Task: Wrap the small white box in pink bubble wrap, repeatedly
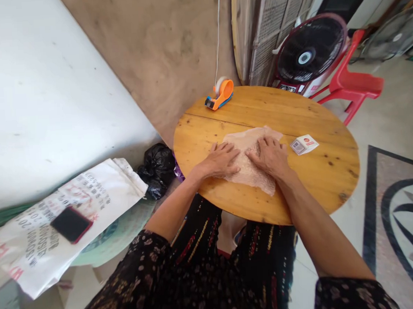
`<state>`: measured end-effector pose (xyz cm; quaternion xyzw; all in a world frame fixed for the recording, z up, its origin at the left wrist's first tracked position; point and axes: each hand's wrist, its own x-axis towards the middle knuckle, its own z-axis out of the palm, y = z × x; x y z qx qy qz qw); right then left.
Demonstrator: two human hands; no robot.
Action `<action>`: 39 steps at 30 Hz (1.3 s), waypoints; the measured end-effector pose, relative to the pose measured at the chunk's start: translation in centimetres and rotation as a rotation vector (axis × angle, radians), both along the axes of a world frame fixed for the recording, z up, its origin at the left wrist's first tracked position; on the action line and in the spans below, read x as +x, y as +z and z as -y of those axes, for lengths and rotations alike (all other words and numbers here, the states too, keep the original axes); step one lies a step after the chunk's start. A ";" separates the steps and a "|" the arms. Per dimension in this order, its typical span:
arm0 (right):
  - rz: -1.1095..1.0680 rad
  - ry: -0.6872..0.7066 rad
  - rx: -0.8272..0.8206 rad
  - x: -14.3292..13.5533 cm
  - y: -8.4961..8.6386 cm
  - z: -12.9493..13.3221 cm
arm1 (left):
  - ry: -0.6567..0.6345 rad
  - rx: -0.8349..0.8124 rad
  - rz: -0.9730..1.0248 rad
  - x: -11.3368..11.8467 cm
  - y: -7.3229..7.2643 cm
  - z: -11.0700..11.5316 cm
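A sheet of clear bubble wrap (250,170) lies spread on the round wooden table (318,181). My left hand (221,160) rests on the sheet's left side, palm down with fingers stretched out. On its right part, my right hand (271,156) lies flat too, fingers apart. Neither hand grips anything. To the right of my right hand stands a small white box (304,145) with red print and a dark code square. An orange tape dispenser (220,94) with a roll of tape sits at the table's far left edge.
Left of the table are a black plastic bag (157,168) and a printed white sack (104,192) with a phone (71,224) on it. Behind stand a fan (310,52) and a red plastic chair (353,80). A wooden panel (173,50) borders the table's far left side.
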<state>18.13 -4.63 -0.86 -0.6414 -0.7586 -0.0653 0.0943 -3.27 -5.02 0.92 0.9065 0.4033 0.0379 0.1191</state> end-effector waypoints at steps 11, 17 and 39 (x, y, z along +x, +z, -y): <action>0.024 0.005 -0.032 0.4 -0.1 -0.3 | -0.088 0.070 -0.014 0.8 1.1 -0.6; 0.015 0.019 -0.041 0.6 0.1 -0.3 | -0.221 0.057 0.077 2.6 1.2 -3.8; -0.035 0.064 -0.123 1.9 0.8 -1.1 | -0.195 0.003 0.247 1.9 -2.7 -5.3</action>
